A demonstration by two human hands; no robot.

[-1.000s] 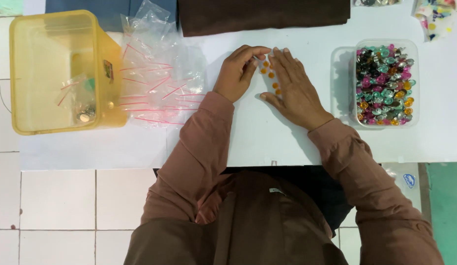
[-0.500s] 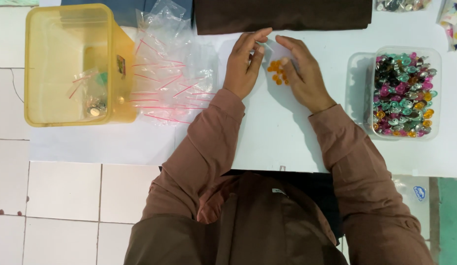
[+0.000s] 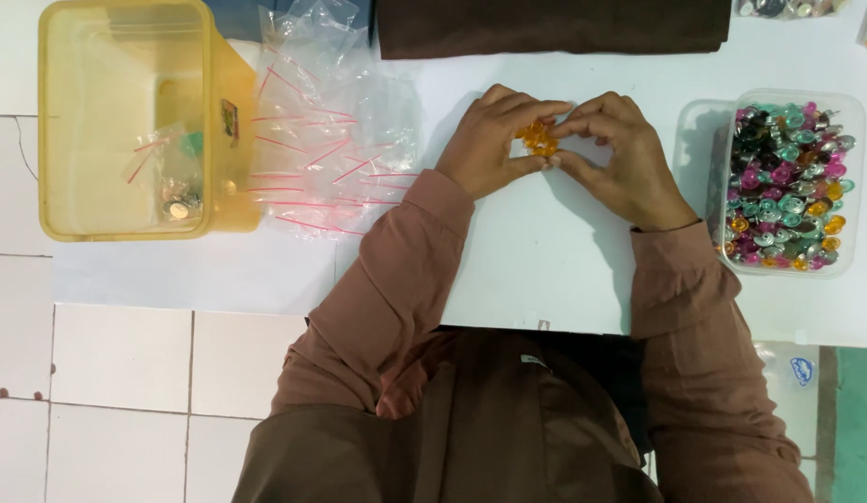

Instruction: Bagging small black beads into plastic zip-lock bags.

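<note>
My left hand [image 3: 494, 140] and my right hand [image 3: 615, 158] meet over the white table [image 3: 545, 270], fingertips pinched together on a small clear bag of orange beads [image 3: 539, 139]. Both thumbs and forefingers close around the bag, which is partly hidden between the fingers. A pile of small clear zip bags with red strips [image 3: 326, 149] lies just left of my left hand. A clear tub of colourful shiny beads [image 3: 792, 182] stands right of my right hand.
A yellow plastic bin [image 3: 126, 116] at the far left holds a few filled bags and small items. A dark brown cloth [image 3: 550, 26] lies along the table's far edge. White floor tiles [image 3: 126, 391] show below the table's near edge.
My hands have drawn closer together and now pinch the bag of orange beads from both sides. Earlier the bag lay between looser, flatter fingers.
</note>
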